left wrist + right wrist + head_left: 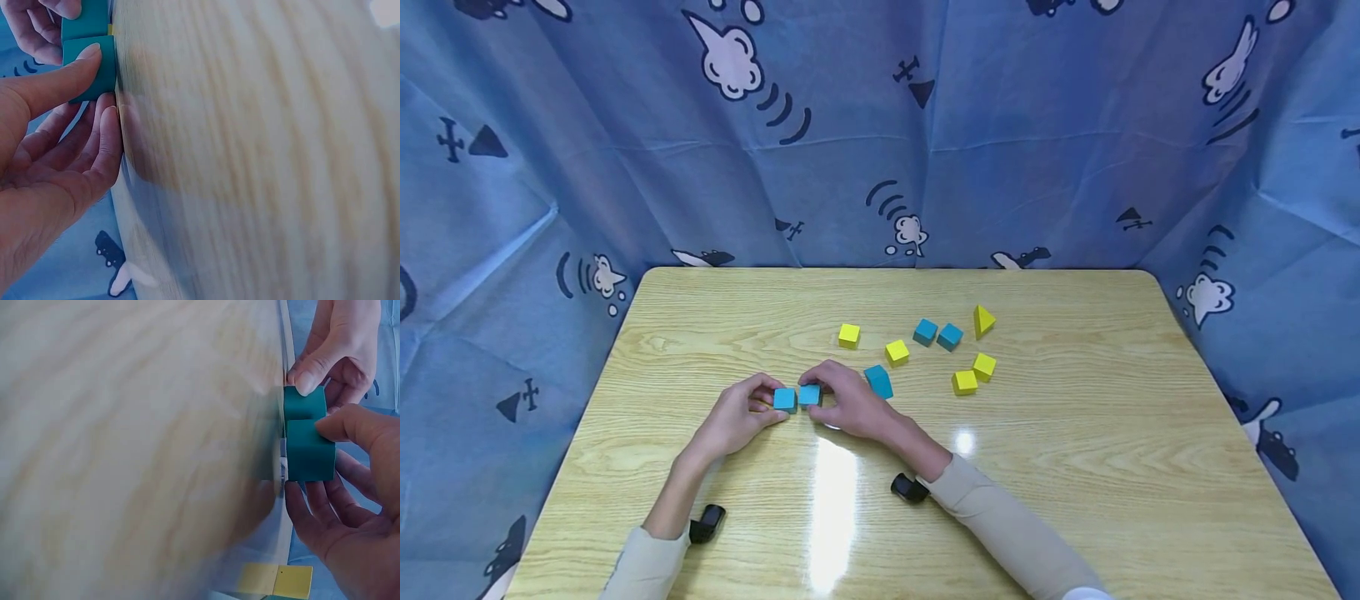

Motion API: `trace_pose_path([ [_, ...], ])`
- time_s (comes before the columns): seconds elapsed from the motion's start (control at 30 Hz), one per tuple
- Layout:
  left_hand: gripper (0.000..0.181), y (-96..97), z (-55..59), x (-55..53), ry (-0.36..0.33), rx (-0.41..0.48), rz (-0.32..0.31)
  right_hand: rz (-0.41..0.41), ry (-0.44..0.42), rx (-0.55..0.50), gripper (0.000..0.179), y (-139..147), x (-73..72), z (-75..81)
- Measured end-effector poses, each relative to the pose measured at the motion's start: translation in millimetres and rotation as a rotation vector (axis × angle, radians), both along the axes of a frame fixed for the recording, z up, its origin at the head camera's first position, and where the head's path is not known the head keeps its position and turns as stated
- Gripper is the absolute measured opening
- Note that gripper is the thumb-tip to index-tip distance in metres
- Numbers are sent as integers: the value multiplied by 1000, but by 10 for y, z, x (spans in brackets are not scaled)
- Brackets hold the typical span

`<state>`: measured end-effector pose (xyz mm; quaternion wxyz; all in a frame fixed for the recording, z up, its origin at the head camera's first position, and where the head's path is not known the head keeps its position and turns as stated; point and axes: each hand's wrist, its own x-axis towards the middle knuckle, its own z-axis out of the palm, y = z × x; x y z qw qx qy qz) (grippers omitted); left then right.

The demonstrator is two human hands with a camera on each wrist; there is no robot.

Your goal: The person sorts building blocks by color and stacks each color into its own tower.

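Observation:
In the head view, two blue cubes lie side by side on the wooden table with a narrow gap between them. My left hand [737, 418] pinches the left blue cube [785, 399] between thumb and fingers. The right blue cube [809, 395] is held by my right hand [856, 405], its thumb at the near side and fingers at the far side. From the left wrist, the left thumb presses on the near face of its cube [103, 72]. The right wrist view has the right thumb touching the edge of the other cube [306, 456].
Beside the right hand lies a larger blue block [878, 382]. Yellow cubes [849, 335] [897, 352], two more blue cubes [926, 332] [951, 337], a yellow triangular block [983, 322] and a yellow pair [965, 382] [984, 367] lie farther back and right. Blue patterned cloth [850, 167] surrounds the table.

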<state>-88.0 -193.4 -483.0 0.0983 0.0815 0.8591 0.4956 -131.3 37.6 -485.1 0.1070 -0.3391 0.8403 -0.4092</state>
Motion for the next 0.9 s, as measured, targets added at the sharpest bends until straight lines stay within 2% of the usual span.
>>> trace_pose_path([
  [0.47, 32, 3, 11, 2, 12, -13, -18, 18, -45, 23, 35, -47, 10, 2],
  [0.9, 34, -29, 14, 11, 4, -15, -5, 30, -65, 28, 34, -68, -4, 2],
])
